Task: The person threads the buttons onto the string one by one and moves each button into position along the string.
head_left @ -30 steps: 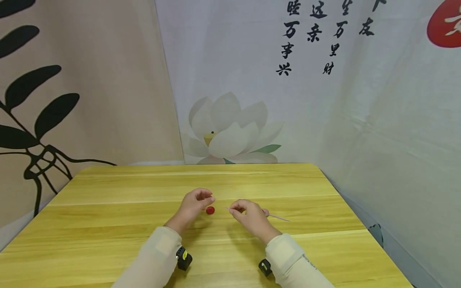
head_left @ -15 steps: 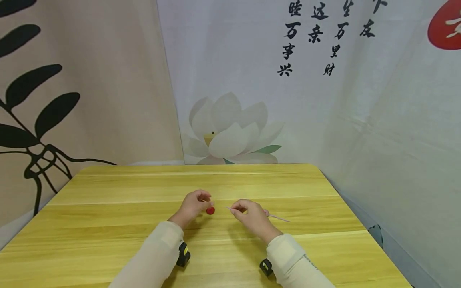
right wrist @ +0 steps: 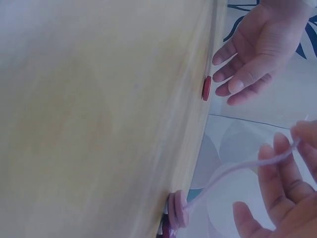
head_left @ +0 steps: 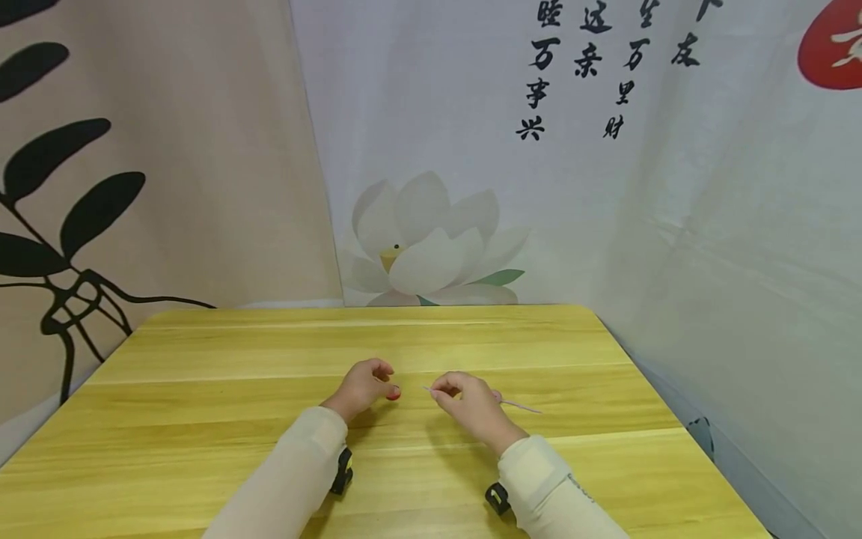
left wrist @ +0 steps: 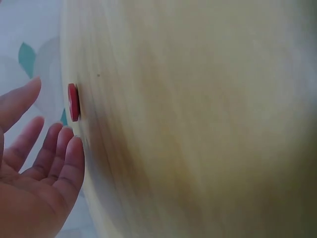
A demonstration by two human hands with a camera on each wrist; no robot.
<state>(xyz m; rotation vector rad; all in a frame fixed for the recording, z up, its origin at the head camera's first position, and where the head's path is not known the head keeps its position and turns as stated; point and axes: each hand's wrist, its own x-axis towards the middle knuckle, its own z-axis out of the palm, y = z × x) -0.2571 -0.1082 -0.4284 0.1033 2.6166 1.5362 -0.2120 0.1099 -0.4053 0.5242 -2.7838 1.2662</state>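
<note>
A flat, round red button-like disc [head_left: 396, 394] lies on the wooden table. My left hand [head_left: 364, 386] is right beside it, fingers loosely bent and thumb tip close to it. In the left wrist view the disc [left wrist: 73, 102] sits just past the fingertips, with a gap between thumb and fingers. My right hand [head_left: 470, 404] pinches the end of a thin pink cord [right wrist: 237, 166] between thumb and fingers. In the right wrist view, the cord runs down to pink discs [right wrist: 180, 209] stacked on it, with a dark red piece [right wrist: 167, 229] beneath, partly cut off.
The wooden table [head_left: 269, 442] spans the front of the head view. Printed cloth hangings [head_left: 458, 150] rise behind its far edge. A cord tail [head_left: 521, 406] extends right from behind my right hand. Small black wrist cameras hang under both sleeves.
My left hand has come down and slightly nearer, its thumb now overlapping the red disc in the head view. The right hand and its cord have hardly moved.
</note>
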